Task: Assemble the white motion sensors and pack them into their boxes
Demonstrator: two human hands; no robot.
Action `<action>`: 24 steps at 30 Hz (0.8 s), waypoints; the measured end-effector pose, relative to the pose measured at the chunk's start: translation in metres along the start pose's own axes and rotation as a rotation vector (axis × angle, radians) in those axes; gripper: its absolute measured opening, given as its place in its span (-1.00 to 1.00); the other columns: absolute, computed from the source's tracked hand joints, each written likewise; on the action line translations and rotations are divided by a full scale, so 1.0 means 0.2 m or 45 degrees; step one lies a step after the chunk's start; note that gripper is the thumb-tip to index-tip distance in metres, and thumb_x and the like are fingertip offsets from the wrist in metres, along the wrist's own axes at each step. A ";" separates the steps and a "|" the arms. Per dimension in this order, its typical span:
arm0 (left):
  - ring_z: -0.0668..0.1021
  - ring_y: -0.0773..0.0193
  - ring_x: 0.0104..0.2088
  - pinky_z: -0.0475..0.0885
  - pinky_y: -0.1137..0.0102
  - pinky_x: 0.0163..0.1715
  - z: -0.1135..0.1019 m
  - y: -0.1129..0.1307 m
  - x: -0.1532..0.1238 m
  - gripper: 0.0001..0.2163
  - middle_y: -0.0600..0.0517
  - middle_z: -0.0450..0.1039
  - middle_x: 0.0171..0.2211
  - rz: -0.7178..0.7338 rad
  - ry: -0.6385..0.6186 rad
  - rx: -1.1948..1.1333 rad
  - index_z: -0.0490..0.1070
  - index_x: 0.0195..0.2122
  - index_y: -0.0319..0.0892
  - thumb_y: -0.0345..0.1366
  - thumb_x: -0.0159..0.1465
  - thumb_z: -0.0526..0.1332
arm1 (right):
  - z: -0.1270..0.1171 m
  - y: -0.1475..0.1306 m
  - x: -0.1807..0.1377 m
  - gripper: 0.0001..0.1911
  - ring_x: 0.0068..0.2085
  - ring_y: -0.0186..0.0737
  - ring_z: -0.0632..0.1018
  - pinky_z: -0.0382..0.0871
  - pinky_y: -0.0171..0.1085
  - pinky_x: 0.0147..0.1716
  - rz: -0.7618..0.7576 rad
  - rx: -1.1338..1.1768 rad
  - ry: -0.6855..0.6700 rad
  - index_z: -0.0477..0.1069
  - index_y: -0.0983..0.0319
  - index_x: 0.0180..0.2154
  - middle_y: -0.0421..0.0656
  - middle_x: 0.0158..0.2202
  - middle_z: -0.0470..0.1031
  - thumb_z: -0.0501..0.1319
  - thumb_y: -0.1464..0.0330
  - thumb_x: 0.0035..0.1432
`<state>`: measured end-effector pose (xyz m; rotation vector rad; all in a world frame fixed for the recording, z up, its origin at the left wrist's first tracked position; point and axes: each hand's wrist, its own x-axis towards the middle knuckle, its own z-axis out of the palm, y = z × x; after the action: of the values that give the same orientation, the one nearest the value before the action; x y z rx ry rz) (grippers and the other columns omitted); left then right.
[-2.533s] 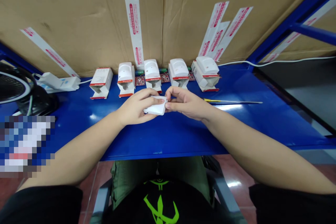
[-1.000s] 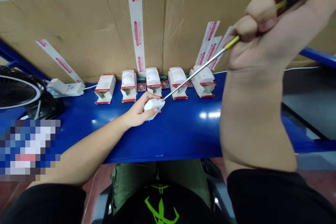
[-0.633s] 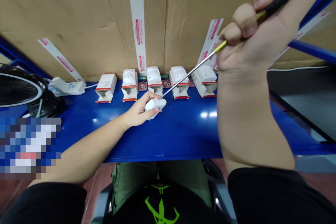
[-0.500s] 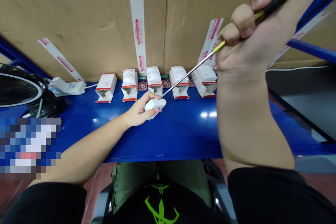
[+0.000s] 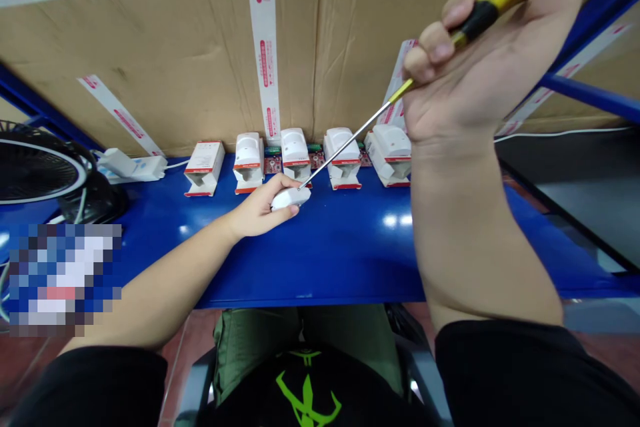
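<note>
My left hand [image 5: 263, 208] is closed around a small white plastic housing [image 5: 291, 197], which looks like a motion sensor, above the blue table [image 5: 320, 267]. In my right hand [image 5: 480, 73], raised at the upper right, is a long screwdriver [image 5: 360, 129] with a yellow and black handle. Its thin shaft slants down to the left, and the tip meets the upper edge of the white housing. Whether a screw sits under the tip is too small to tell.
Along the back stand several small white boxes [image 5: 249, 177], most with a white motion sensor [image 5: 294, 145] on top. Red circuit boards [image 5: 273, 165] lie between some. A black fan [image 5: 90, 193] and a power strip [image 5: 133, 167] occupy the left. Large cardboard [image 5: 200, 53] rises behind.
My right hand has turned about the screwdriver and shifted a little left, its fingers sitting differently on the handle. The housing in my left hand has moved slightly left and tilted.
</note>
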<state>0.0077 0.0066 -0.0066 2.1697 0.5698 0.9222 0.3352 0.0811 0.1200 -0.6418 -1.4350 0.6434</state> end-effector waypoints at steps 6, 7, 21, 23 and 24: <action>0.55 0.25 -0.31 0.44 0.37 -0.30 -0.12 -0.01 0.01 -0.70 -0.02 0.56 -0.17 0.010 -0.056 0.269 0.42 0.11 -0.15 -0.13 0.47 0.31 | 0.13 -0.02 -0.15 -0.43 -0.13 -0.11 0.62 0.52 -0.14 -0.15 -0.089 0.199 0.371 0.13 -0.25 0.29 -0.22 -0.15 0.53 0.23 0.12 0.31; 0.56 0.25 -0.31 0.44 0.38 -0.30 -0.14 -0.01 0.01 -0.70 -0.03 0.57 -0.17 0.002 -0.060 0.300 0.42 0.12 -0.15 -0.12 0.46 0.31 | 0.11 -0.03 -0.19 -0.43 -0.06 -0.07 0.63 0.54 -0.10 -0.12 -0.025 0.130 0.344 0.13 -0.25 0.27 -0.20 -0.09 0.57 0.25 0.13 0.30; 0.66 0.11 -0.16 0.56 0.26 -0.13 -0.15 0.08 0.05 -0.68 -0.14 0.63 -0.01 -0.125 -0.197 0.651 0.39 0.12 -0.16 -0.08 0.48 0.17 | -0.05 0.27 -0.49 -0.53 -0.37 -0.19 0.62 0.64 -0.12 -0.34 0.169 0.223 0.847 0.13 -0.04 -0.10 -0.33 -0.26 0.48 0.39 0.13 0.13; 0.67 0.08 -0.13 0.57 0.23 -0.10 -0.14 0.09 0.04 -0.67 -0.14 0.62 0.00 -0.179 -0.207 0.719 0.39 0.14 -0.16 -0.08 0.48 0.15 | -0.06 0.27 -0.48 -0.57 -0.31 -0.17 0.68 0.67 -0.10 -0.31 0.210 0.338 0.810 0.13 -0.04 -0.09 -0.34 -0.24 0.50 0.34 0.20 0.12; 0.67 0.06 -0.10 0.57 0.21 -0.08 -0.14 0.09 0.03 -0.67 -0.14 0.62 0.02 -0.203 -0.209 0.744 0.39 0.14 -0.15 -0.08 0.48 0.14 | -0.06 0.28 -0.48 -0.55 -0.27 -0.15 0.70 0.68 -0.10 -0.30 0.231 0.362 0.756 0.14 -0.05 -0.08 -0.34 -0.23 0.50 0.35 0.23 0.10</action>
<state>-0.0068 0.0101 0.0234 2.6291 1.0090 0.5217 0.3436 0.0477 0.0140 -0.6693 -0.7244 0.7080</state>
